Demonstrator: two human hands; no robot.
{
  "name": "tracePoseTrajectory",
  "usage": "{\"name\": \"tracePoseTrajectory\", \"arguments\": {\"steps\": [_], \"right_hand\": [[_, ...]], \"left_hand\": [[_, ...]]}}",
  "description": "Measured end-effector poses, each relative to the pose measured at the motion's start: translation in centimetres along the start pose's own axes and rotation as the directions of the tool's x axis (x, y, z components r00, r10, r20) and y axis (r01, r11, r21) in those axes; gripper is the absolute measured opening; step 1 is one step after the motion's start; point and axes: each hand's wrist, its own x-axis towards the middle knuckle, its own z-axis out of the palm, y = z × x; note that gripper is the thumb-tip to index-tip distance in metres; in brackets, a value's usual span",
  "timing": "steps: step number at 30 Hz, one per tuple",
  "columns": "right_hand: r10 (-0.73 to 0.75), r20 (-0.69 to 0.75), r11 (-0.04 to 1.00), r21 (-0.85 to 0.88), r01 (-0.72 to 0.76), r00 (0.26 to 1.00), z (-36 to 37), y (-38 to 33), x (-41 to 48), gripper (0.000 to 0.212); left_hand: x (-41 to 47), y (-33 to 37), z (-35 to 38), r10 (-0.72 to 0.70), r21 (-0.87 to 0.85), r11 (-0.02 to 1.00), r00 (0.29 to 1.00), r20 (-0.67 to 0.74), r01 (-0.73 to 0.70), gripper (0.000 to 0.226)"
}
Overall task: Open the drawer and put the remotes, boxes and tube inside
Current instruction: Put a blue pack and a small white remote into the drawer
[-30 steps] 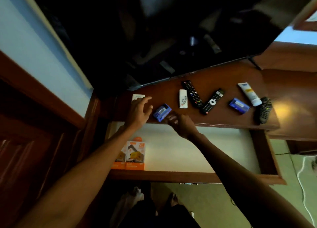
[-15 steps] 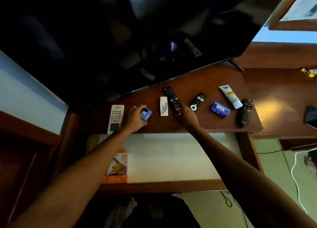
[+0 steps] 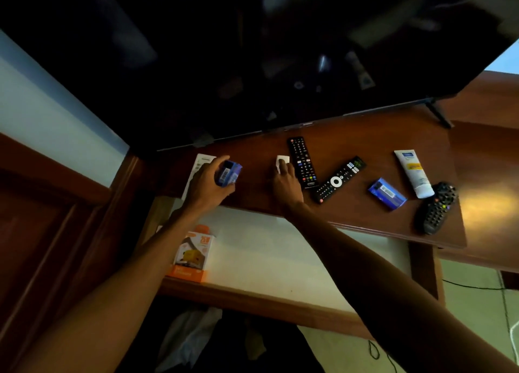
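The drawer [image 3: 280, 260] stood open, with only an orange box [image 3: 191, 256] inside. The left hand [image 3: 206, 186] gripped a blue box [image 3: 229, 173]; the right hand [image 3: 285, 183] lay over the white remote [image 3: 281, 160], grip unclear. Beyond its fingers waited three black remotes [image 3: 302, 162], another blue box [image 3: 387, 194] and the tube [image 3: 412, 173].

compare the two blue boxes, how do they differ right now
The blue box on the left is gripped in the left hand; the blue box on the right lies flat and untouched on the wooden top, between a black remote and the tube. Both look alike: blue with a barcode label.
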Motion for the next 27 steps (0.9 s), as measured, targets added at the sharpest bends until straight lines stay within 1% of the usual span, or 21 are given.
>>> {"name": "tracePoseTrajectory", "arguments": {"steps": [3,5,6,7,9,12,16,20,24,27], "right_hand": [[-0.029,-0.063,0.996,0.077,0.034,0.998,0.8,-0.4,-1.4,0.050],[0.054,-0.130,0.983,0.183,-0.030,0.990,0.8,-0.9,-2.1,0.048],[0.108,-0.139,0.969,0.235,-0.073,0.984,0.8,-1.2,-2.2,0.048],[0.148,-0.132,0.956,0.271,-0.108,0.980,0.7,-1.3,-2.3,0.050],[0.176,-0.106,0.938,0.319,-0.134,0.979,0.6,-1.8,-3.0,0.055],[0.216,-0.087,0.904,0.394,-0.166,0.972,0.5,-2.8,-5.4,0.065],[0.224,-0.119,0.862,0.488,-0.139,0.967,1.7,-4.7,-9.4,0.073],[0.195,-0.083,0.857,0.499,-0.129,0.977,4.1,-4.9,-13.1,0.076],[0.210,0.028,0.855,0.480,-0.197,0.977,7.3,-3.8,-15.8,0.085],[0.253,0.082,0.843,0.470,-0.261,0.964,9.9,-3.2,-16.4,0.086]], "left_hand": [[-0.9,-0.7,-0.8,0.004,-0.018,1.000,1.000,0.010,-0.004,0.078],[-1.5,-1.0,-1.3,0.008,-0.043,0.999,0.999,0.039,-0.007,0.080],[-1.8,-1.1,-1.5,0.012,-0.054,0.998,0.999,0.050,-0.010,0.080],[-2.1,-1.3,-1.8,0.011,-0.060,0.998,0.998,0.059,-0.007,0.080],[-3.1,-1.7,-2.4,0.019,-0.063,0.998,0.997,0.080,-0.014,0.081],[-5.2,-2.4,-3.1,0.077,-0.037,0.997,0.987,0.144,-0.073,0.082],[-9.0,-3.8,-2.0,0.114,-0.036,0.993,0.959,0.258,-0.109,0.079],[-12.1,-5.8,-0.3,0.129,0.009,0.990,0.939,0.320,-0.139,0.069],[-13.1,-7.7,1.4,0.079,0.072,0.991,0.924,0.375,-0.114,0.067],[-13.1,-8.7,3.2,0.063,0.144,0.981,0.916,0.396,-0.129,0.068]]}}
